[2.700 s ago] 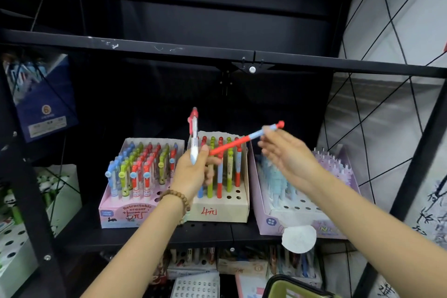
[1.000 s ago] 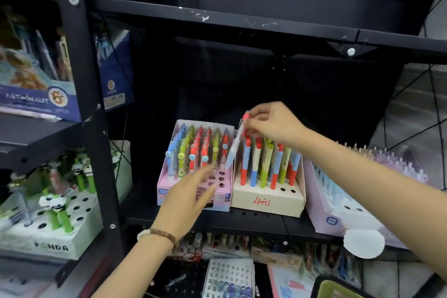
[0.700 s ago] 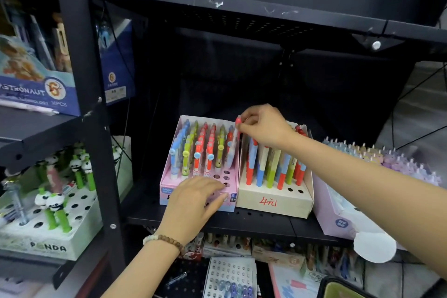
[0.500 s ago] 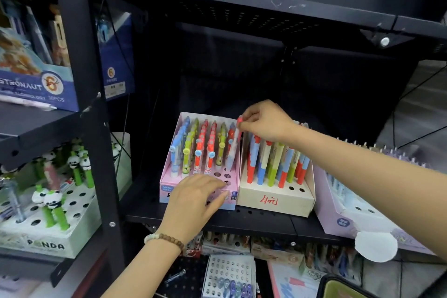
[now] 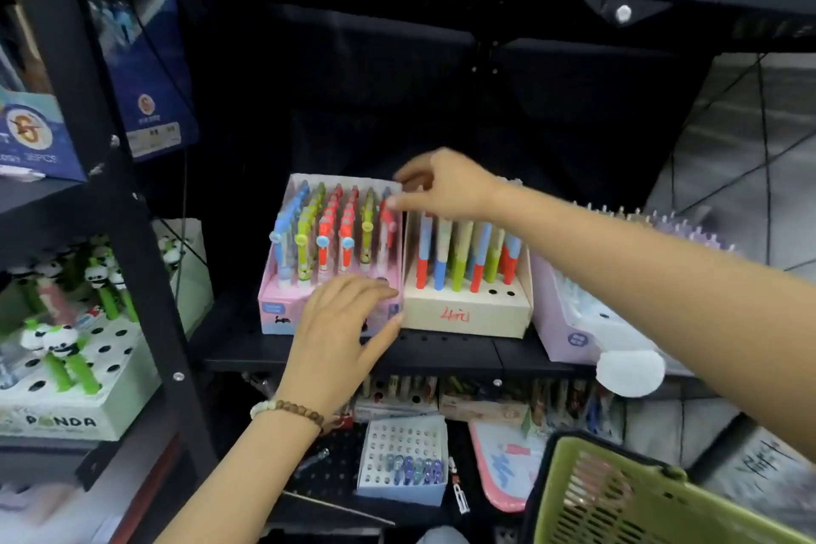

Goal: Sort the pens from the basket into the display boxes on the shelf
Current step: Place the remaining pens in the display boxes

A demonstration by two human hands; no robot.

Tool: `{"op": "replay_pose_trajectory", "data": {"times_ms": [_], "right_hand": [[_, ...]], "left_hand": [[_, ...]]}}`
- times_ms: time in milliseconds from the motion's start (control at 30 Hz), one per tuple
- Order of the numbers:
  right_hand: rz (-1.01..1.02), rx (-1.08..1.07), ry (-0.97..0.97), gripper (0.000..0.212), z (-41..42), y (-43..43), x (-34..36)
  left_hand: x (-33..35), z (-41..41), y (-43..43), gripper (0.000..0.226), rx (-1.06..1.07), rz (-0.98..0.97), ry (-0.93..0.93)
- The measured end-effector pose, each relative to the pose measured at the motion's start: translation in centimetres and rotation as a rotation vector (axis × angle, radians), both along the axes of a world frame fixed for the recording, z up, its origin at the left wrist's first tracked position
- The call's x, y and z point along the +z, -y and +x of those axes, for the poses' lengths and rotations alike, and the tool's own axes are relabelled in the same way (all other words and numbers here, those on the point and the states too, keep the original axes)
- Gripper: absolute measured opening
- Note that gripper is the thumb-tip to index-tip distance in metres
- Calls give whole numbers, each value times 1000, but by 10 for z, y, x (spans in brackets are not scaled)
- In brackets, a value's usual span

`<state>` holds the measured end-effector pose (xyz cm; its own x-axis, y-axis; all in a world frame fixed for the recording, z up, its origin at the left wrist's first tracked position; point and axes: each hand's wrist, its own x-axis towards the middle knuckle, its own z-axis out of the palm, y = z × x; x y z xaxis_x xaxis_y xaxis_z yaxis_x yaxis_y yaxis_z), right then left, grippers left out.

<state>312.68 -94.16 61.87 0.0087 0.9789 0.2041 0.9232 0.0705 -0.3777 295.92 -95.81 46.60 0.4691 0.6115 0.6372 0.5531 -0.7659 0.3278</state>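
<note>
Black steel shelf point(image 5: 353, 351) in front of you, dim at the back and crowded with stationery: a panda pen box point(image 5: 66, 415) in the left bay, a small white box point(image 5: 402, 495) on the level below. Your green basket point(image 5: 618, 495) sits low at the right, and I cannot see into it from here. Your left hand point(image 5: 344, 322) lies with straight fingers on the front of the pink display box point(image 5: 282, 316), bracing it. Your right hand point(image 5: 446, 190) reaches over and pinches the top of a red-topped pen point(image 5: 388, 230) standing in that box's rightmost column, just beside the beige display box point(image 5: 468, 316). It's blurred, but the pinch reads clearly enough. By its look the pen is light, stiff, slim plastic — hold it near the cap and send it straight down its hole. Mind the neighbours; packed that tight, one sideways nudge could tip a row. The card box is likely light too — so the bracing hand matters.
</note>
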Motion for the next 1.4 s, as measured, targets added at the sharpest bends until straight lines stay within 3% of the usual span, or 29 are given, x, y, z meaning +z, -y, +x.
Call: {"op": "replay_pose_trajectory", "data": {"times_ms": [100, 167, 267, 367, 433, 500, 600, 700, 767, 933, 1033, 1100, 1300, 1400], "right_hand": [[189, 86, -381, 26, 43, 81, 3], [94, 61, -560, 20, 82, 147, -19], [-132, -158, -692, 26, 140, 235, -94], [-336, -385, -696, 19, 183, 310, -187], [-537, -445, -549, 22, 203, 345, -249], [-666, -459, -437, 25, 219, 369, -308], [-662, -596, -353, 35, 236, 383, -365], [-573, -734, -363, 44, 246, 387, -400], [-535, -778, -385, 44, 249, 387, -419], [-459, -835, -296, 32, 250, 388, -451], [-460, -873, -329, 20, 248, 386, -454], [-469, -848, -383, 16, 246, 383, -443], [-181, -530, -433, 14, 225, 353, -322], [9, -408, -658, 14, 199, 322, -245]], "left_hand": [[2, 22, 42, 35, -217, -78, 76], [-5, 51, 72, 36, -405, -227, 60], [-31, 107, 112, 33, -657, -469, -64], [-78, 169, 146, 28, -821, -791, -275], [-117, 208, 169, 32, -822, -954, -554], [-160, 240, 193, 41, -757, -977, -848], [-215, 265, 222, 50, -637, -830, -1215], [-261, 266, 230, 31, -543, -939, -1216], [-279, 259, 231, 29, -528, -857, -1230], [-298, 250, 229, 30, -495, -866, -1103], [-289, 259, 217, 12, -551, -1033, -906], [-269, 268, 207, 19, -547, -1181, -737], [-159, 276, 166, 11, -566, -1224, -204], [-89, 243, 140, 22, -614, -1292, 89]]}}
